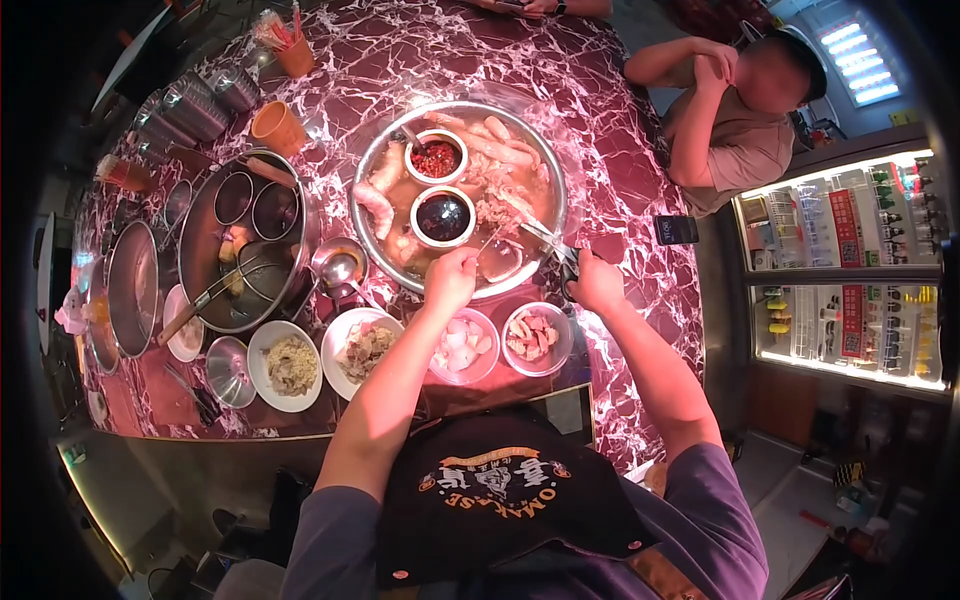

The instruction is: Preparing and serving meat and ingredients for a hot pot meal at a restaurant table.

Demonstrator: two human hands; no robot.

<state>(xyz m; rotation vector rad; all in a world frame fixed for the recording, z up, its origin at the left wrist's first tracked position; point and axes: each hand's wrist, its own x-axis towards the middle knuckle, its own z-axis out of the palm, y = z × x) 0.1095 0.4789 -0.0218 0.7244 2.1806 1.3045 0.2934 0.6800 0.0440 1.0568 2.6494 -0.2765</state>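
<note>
Meat (496, 214) is apparently being snipped with scissors (567, 258) gripped by the right hand (600, 284); the left hand (452, 280) is closed, contents unclear. Steadied meat is needed next.

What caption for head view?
Right hand holding black-handled metal scissors over a round silver basin of pale meat, left hand by its rim.

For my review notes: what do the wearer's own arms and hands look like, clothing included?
The left hand and the right hand are bare: no gloves, and no watch or bracelet shows. The forearms are uncovered too, coming out of short, dark bluish-purple sleeves. Between the sleeves is a black apron with orange and white print.
</note>
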